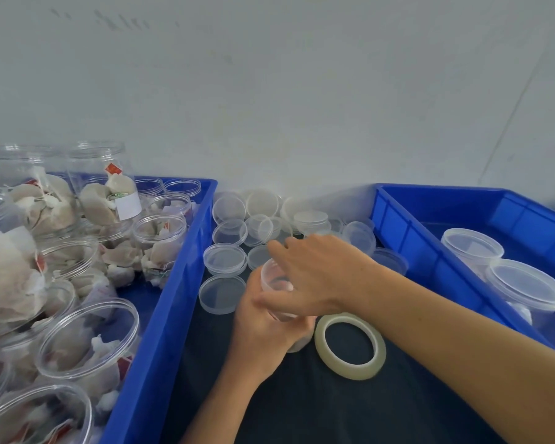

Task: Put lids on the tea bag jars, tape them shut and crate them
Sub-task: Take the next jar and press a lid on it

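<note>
Jar held mid-table, R hand reaching for lids

L crate [161,331] w/ open tea jars; left hand [260,331] grips jar [277,283] on table [302,405]; right hand [314,270] above it, fingers extended over lids [225,257]; tape roll [350,346] just beside; R crate [430,257] holds lidded jars.

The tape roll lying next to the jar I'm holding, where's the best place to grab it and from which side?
Judging by its pose, take the tape roll from above: it lies flat on the dark mat with its hole facing up. Pinch the near-right band, thumb inside the hole, fingers outside. The right hand is nearest; the left hand grips the jar.
</note>
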{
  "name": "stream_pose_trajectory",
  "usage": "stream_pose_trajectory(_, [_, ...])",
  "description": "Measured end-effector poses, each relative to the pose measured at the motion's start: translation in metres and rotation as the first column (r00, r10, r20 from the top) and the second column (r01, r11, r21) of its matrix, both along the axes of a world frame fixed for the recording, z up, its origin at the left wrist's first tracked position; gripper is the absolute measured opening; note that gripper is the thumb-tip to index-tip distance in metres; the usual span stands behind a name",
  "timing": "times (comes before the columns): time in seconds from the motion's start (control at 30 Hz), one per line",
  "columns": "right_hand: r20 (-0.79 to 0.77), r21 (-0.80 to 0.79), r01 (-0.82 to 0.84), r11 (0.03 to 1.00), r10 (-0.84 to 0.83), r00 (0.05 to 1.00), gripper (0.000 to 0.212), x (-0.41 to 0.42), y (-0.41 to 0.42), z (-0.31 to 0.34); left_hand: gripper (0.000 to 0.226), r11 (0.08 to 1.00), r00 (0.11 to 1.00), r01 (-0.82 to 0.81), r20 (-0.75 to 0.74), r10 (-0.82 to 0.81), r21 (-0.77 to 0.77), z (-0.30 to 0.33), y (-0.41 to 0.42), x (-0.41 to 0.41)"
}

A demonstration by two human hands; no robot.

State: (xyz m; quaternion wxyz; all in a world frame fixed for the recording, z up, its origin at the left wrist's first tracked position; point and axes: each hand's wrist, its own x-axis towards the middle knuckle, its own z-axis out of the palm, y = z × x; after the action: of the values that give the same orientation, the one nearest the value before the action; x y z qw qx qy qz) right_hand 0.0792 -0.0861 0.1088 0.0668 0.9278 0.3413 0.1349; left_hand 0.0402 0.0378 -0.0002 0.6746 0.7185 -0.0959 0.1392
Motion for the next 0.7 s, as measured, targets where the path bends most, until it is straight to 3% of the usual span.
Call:
stream_pose_trajectory(0.13, [0.134,0.019,0.003,1.0,-0.006,0.991,0.059,-0.004,0.006,-0.006,0.072,1.0,1.0,-0.019,0.024,0.018,0.008,-0.001,-0.003,0.001])
stream_pose_trajectory(0.37, [0.136,0.088,0.149,0.985,-0.16,0.978,0.069,-0.008,0.01,-0.017,0.034,0.995,0.99,-0.104,0.095,0.103,0.007,0.005,-0.023,0.0])
stream_pose_trajectory(0.57, [0.079,0.198,0.295,0.935,-0.316,0.946,0.073,-0.017,0.017,-0.022,0.032,0.976,0.98,-0.2,-0.011,0.2,-0.082,-0.003,-0.029,-0.003])
stream_pose_trajectory(0.7, [-0.041,0.27,0.333,0.904,-0.334,0.942,0.071,-0.021,0.012,-0.02,0.047,0.972,0.976,-0.213,0.072,0.207,0.101,-0.006,-0.024,-0.002])
